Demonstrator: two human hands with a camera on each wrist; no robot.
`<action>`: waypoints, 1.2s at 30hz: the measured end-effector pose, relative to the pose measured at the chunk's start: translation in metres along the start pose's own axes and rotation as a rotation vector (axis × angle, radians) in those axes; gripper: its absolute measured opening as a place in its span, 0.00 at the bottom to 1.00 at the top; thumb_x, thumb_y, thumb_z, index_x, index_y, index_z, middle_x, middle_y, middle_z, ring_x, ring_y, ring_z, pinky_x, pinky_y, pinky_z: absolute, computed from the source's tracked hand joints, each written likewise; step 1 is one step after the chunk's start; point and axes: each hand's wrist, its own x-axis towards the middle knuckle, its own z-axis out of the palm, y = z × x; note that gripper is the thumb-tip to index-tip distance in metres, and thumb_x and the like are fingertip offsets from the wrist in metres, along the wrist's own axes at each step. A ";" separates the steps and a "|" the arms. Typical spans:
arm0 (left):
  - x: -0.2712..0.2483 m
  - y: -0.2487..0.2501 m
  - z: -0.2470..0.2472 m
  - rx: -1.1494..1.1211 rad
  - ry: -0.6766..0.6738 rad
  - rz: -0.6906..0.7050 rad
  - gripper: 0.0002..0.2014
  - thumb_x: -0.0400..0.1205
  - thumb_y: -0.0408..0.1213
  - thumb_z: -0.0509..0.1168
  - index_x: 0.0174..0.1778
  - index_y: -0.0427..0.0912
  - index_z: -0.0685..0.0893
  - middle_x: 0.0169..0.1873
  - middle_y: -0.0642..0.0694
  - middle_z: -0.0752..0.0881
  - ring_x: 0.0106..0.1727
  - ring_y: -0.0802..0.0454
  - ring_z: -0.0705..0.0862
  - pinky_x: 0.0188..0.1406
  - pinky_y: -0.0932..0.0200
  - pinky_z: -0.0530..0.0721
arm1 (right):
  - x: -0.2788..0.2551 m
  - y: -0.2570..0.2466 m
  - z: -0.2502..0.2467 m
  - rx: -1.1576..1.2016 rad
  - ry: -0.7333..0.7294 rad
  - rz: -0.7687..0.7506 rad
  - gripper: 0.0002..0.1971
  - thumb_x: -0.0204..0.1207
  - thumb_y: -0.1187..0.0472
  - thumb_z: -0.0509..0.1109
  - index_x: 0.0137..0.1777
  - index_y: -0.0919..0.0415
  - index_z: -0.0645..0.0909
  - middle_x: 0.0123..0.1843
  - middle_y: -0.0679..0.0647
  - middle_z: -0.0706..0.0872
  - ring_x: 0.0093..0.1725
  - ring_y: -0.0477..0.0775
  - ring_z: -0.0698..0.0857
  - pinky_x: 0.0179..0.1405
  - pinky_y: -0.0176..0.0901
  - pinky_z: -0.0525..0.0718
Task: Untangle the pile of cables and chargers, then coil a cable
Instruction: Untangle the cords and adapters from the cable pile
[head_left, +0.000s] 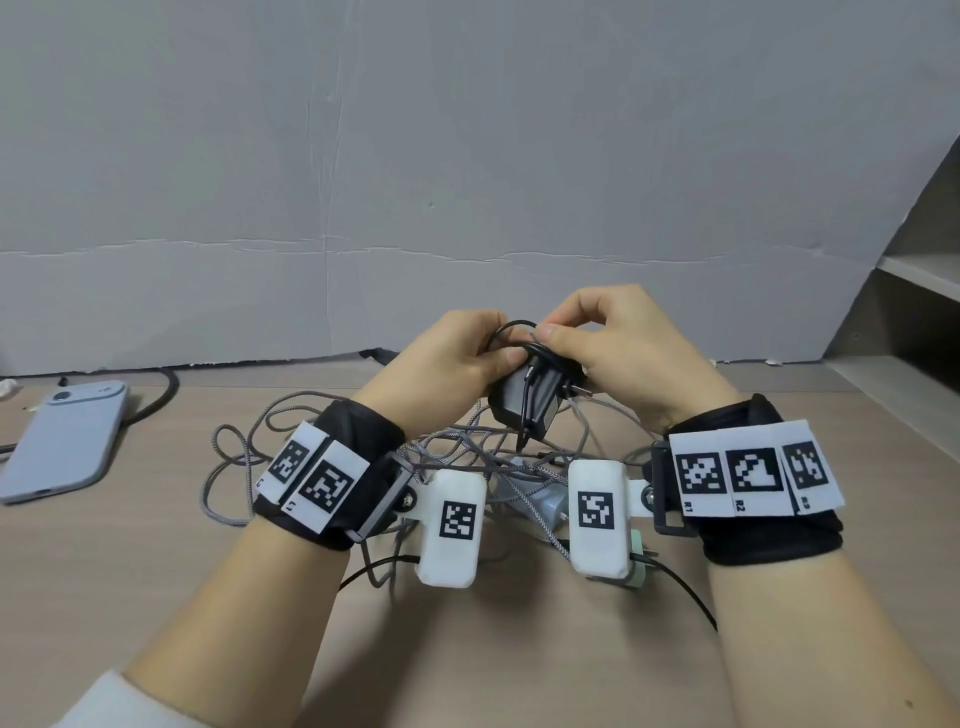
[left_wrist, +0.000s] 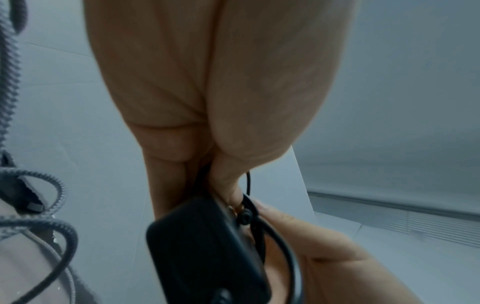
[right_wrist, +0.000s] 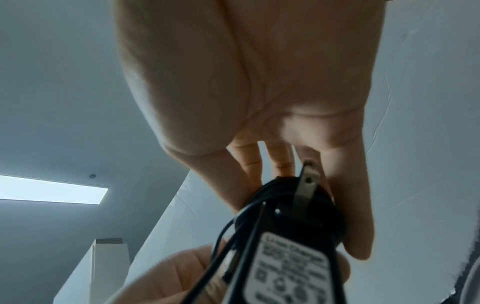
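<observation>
Above the bench (head_left: 519, 649), my left hand (head_left: 452, 364) grips the hard, light black charger (head_left: 524, 402) while my right hand (head_left: 613, 353) pinches its thin, floppy cord (head_left: 506, 330).

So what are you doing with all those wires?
A person is sorting a tangle. Both hands hold a black plastic charger block up above the wooden table: the left hand grips its body, and the right hand pinches the thin black cord wrapped around it. The grey braided cables still lie knotted in a pile underneath. A pale blue phone rests off to the left.
</observation>
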 end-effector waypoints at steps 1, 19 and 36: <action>0.002 -0.002 0.000 0.029 0.024 0.009 0.13 0.83 0.41 0.65 0.55 0.34 0.82 0.43 0.33 0.87 0.45 0.43 0.85 0.58 0.31 0.84 | 0.000 -0.001 0.000 0.004 -0.010 -0.013 0.07 0.80 0.60 0.75 0.40 0.58 0.86 0.37 0.57 0.88 0.35 0.52 0.85 0.39 0.51 0.88; 0.012 -0.006 0.003 -0.112 0.365 -0.007 0.05 0.82 0.29 0.67 0.45 0.42 0.86 0.33 0.55 0.88 0.40 0.54 0.87 0.50 0.46 0.89 | -0.007 -0.004 0.006 -0.160 -0.068 -0.123 0.29 0.66 0.55 0.85 0.59 0.50 0.69 0.55 0.46 0.79 0.53 0.56 0.88 0.51 0.51 0.88; 0.016 -0.014 0.007 -0.254 0.492 -0.060 0.06 0.82 0.30 0.69 0.41 0.43 0.85 0.30 0.54 0.86 0.35 0.55 0.87 0.45 0.49 0.88 | -0.003 -0.005 0.023 -0.476 0.168 -0.332 0.04 0.82 0.58 0.66 0.53 0.53 0.81 0.52 0.49 0.86 0.54 0.55 0.83 0.53 0.50 0.80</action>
